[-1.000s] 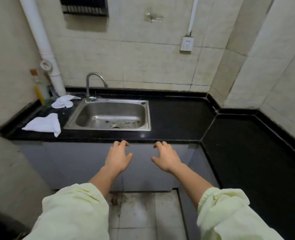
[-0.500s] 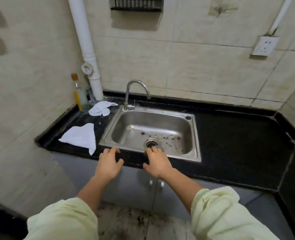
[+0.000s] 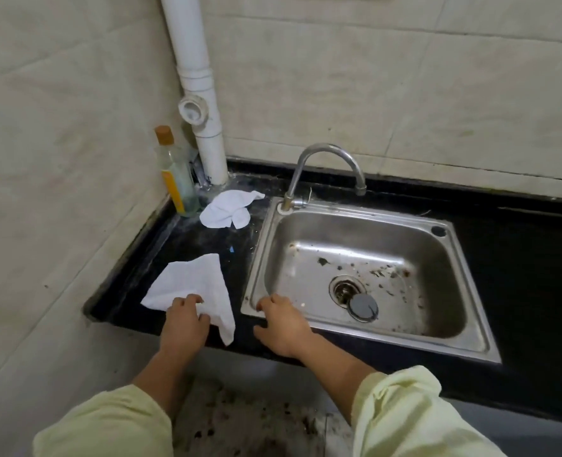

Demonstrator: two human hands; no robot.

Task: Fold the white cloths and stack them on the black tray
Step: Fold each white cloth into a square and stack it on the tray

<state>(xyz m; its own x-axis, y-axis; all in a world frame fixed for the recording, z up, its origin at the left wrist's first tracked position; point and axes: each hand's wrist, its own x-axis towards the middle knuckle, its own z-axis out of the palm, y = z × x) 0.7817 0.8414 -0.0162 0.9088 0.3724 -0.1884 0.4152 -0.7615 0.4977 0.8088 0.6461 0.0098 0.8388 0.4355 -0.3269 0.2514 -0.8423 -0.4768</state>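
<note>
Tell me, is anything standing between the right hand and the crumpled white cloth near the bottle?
Nothing visible blocks it. The right hand rests at the sink's front left corner, and the crumpled cloth lies farther back on bare black counter. The left hand is on the nearer cloth, off to the side.

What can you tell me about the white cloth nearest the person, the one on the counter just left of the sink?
The nearer white cloth looks like thin, soft fabric, loosely folded into a rough triangle with light creases. It lies flat on the glossy black countertop, left of the stainless steel sink and not touching it. Its near corner hangs over the counter's front edge. The person's left hand rests on its near edge, fingers curled onto the fabric. Nothing else touches it.
</note>
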